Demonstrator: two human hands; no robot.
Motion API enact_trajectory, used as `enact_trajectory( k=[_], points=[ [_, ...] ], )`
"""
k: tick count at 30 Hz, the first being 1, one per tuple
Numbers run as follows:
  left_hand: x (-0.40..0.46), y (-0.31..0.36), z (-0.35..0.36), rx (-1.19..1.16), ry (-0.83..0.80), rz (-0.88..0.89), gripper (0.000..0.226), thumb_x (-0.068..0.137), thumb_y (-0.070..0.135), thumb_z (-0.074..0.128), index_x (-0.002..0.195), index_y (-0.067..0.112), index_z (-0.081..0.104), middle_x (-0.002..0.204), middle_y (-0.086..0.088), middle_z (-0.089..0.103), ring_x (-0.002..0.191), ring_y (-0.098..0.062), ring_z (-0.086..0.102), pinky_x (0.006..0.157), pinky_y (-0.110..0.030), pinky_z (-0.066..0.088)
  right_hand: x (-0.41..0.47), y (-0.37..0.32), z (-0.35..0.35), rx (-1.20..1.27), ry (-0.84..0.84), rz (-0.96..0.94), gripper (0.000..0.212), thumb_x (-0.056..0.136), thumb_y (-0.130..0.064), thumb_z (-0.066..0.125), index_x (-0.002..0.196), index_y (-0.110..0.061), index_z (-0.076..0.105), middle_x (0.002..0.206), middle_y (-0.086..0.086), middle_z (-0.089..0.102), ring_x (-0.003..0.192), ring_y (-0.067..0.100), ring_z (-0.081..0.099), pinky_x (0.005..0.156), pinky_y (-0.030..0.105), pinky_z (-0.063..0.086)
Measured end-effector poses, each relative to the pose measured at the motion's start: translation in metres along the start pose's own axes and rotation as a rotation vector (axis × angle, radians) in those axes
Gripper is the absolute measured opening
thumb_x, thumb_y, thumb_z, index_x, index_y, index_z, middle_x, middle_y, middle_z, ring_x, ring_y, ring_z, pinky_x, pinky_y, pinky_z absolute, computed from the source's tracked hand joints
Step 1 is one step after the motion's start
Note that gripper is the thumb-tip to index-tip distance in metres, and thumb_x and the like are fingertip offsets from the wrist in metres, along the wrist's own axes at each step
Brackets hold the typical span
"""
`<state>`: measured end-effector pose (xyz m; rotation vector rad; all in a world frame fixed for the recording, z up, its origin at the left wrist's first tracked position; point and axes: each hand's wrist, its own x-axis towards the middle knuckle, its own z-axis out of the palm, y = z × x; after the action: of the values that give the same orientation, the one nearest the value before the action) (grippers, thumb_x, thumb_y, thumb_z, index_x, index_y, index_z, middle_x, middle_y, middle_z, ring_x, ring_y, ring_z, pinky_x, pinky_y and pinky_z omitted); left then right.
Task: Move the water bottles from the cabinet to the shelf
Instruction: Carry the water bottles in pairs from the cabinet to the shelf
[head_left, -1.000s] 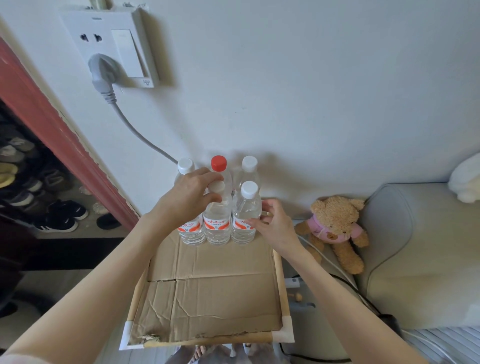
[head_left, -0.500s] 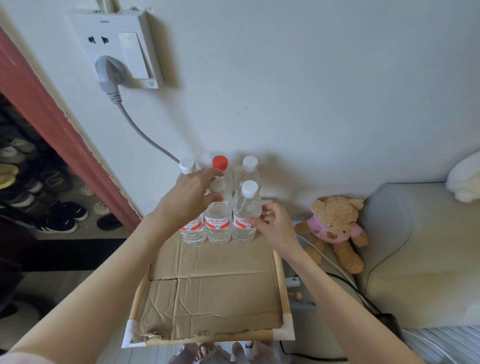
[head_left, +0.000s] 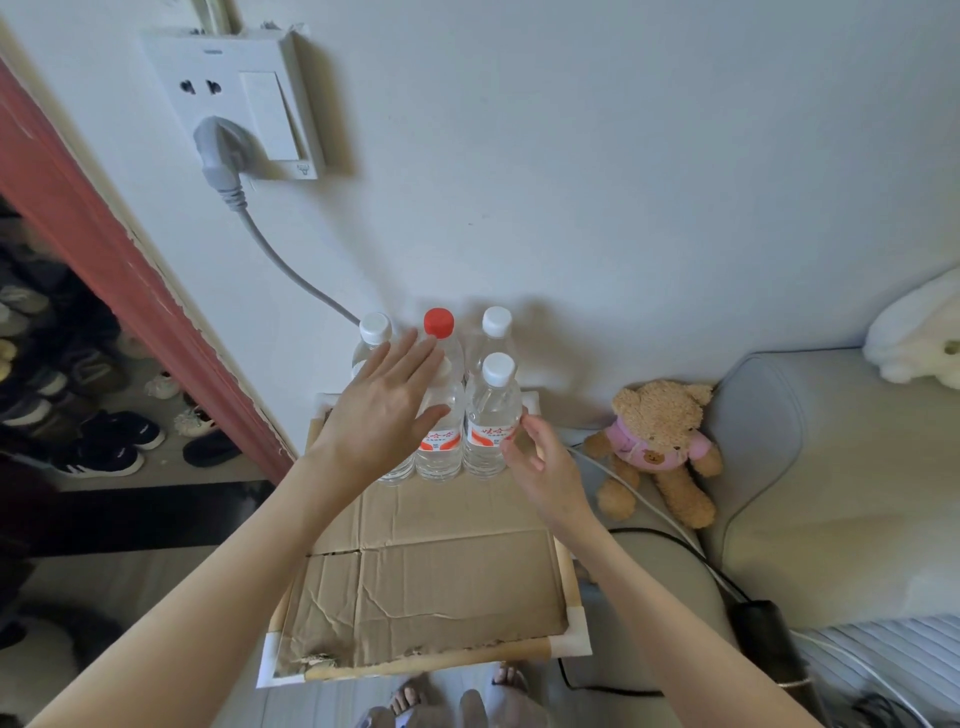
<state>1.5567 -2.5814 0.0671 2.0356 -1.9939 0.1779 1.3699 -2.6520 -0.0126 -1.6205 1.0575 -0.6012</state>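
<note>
Cardboard-topped shelf (head_left: 426, 587) against white wall: five full bottles (head_left: 492, 415), heavy, smooth, best gripped mid-body. Left hand (head_left: 384, 410) and right hand (head_left: 540, 467) both spread, holding nothing.

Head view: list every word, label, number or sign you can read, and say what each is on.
Front right bottle label: red Chinese characters, too blurred to read.
Middle front bottle label: same red script, partly hidden by the left hand, not readable.
Wall socket plate: tiny marks at top and lower corner, too small to read.
Nothing else is legible.
</note>
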Motion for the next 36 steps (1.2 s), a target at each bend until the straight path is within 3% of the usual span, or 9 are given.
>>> enact_trajectory(
  k=[5, 9, 11, 13, 17, 21, 27, 31, 36],
  points=[
    [-0.011, 0.005, 0.001, 0.081, -0.031, -0.022, 0.073, 0.074, 0.03, 0.07, 0.131, -0.002, 0.037, 0.14, -0.02, 0.039, 0.132, -0.038, 0.028, 0.106, -0.054, 0.024, -0.011, -0.006, -0.001, -0.09, -0.071, -0.15, 0.045, 0.088, -0.041, 0.053, 0.114, -0.065, 0.027, 0.127, -0.043, 0.028, 0.139, 0.01, 0.012, 0.114, 0.037, 0.015],
    [-0.031, 0.022, 0.003, 0.056, 0.019, -0.132, 0.072, 0.085, 0.041, 0.05, 0.141, 0.008, 0.019, 0.15, -0.013, 0.019, 0.139, -0.03, 0.009, 0.112, -0.049, 0.012, -0.015, -0.004, -0.008, -0.158, -0.146, -0.23, 0.058, 0.089, -0.032, 0.054, 0.133, -0.044, 0.019, 0.129, -0.04, 0.012, 0.132, -0.008, 0.009, 0.103, 0.007, 0.006],
    [-0.053, 0.036, 0.007, 0.063, 0.031, -0.21, 0.07, 0.088, 0.046, 0.039, 0.143, 0.012, 0.013, 0.152, -0.01, 0.015, 0.14, -0.027, 0.005, 0.113, -0.047, 0.009, -0.02, 0.006, -0.011, -0.23, -0.208, -0.234, 0.068, 0.089, -0.035, 0.053, 0.142, -0.031, 0.011, 0.141, -0.026, 0.006, 0.123, -0.025, -0.009, 0.105, 0.016, 0.004],
    [-0.083, 0.053, 0.016, 0.044, 0.022, -0.294, 0.069, 0.087, 0.048, 0.035, 0.143, 0.014, 0.014, 0.152, -0.01, 0.013, 0.141, -0.026, 0.003, 0.114, -0.047, 0.006, -0.029, 0.018, -0.01, -0.323, -0.258, -0.272, 0.075, 0.088, -0.039, 0.053, 0.145, -0.028, 0.005, 0.151, -0.014, 0.004, 0.118, -0.028, -0.018, 0.109, 0.024, 0.005],
    [-0.159, 0.089, 0.038, 0.006, -0.064, -0.524, 0.071, 0.083, 0.053, 0.03, 0.142, 0.016, 0.018, 0.152, -0.009, 0.015, 0.141, -0.025, 0.003, 0.112, -0.045, 0.0, -0.06, 0.031, 0.001, -0.585, -0.472, -0.334, 0.077, 0.088, -0.048, 0.047, 0.144, -0.027, 0.0, 0.155, -0.001, -0.002, 0.141, 0.013, -0.001, 0.115, 0.037, 0.008],
    [-0.247, 0.121, 0.04, -0.011, -0.128, -0.792, 0.074, 0.084, 0.065, 0.015, 0.141, 0.018, 0.021, 0.15, -0.011, 0.021, 0.138, -0.031, 0.009, 0.109, -0.051, 0.008, -0.097, 0.038, 0.034, -0.848, -0.667, -0.608, 0.077, 0.082, -0.062, 0.031, 0.144, -0.026, 0.002, 0.155, 0.007, 0.001, 0.141, 0.029, 0.007, 0.112, 0.049, 0.008],
    [-0.39, 0.186, 0.013, 0.024, -0.055, -1.245, 0.074, 0.083, 0.066, 0.007, 0.143, 0.023, 0.012, 0.152, -0.006, 0.013, 0.139, -0.03, 0.001, 0.11, -0.05, 0.005, -0.178, 0.022, 0.111, -0.91, -0.956, -0.989, 0.078, 0.079, -0.064, 0.023, 0.144, -0.026, 0.0, 0.155, 0.008, 0.001, 0.141, 0.028, 0.007, 0.113, 0.055, 0.006],
    [-0.489, 0.242, -0.011, 0.077, 0.022, -1.542, 0.071, 0.085, 0.062, 0.015, 0.142, 0.02, 0.019, 0.15, -0.009, 0.02, 0.138, -0.03, 0.007, 0.11, -0.052, 0.014, -0.268, 0.003, 0.168, -0.895, -1.123, -1.211, 0.082, 0.073, -0.067, 0.013, 0.144, -0.027, -0.002, 0.155, 0.008, 0.0, 0.142, 0.028, 0.002, 0.11, 0.047, -0.007],
    [-0.608, 0.333, -0.035, 0.107, 0.159, -1.85, 0.079, 0.081, 0.069, 0.004, 0.141, 0.02, 0.02, 0.151, -0.008, 0.019, 0.138, -0.028, 0.002, 0.109, -0.046, 0.008, -0.415, 0.004, 0.219, -0.8, -1.319, -1.376, 0.082, 0.072, -0.067, 0.016, 0.143, -0.03, 0.002, 0.155, 0.005, 0.003, 0.142, 0.024, 0.003, 0.109, 0.042, -0.01]
  ],
)
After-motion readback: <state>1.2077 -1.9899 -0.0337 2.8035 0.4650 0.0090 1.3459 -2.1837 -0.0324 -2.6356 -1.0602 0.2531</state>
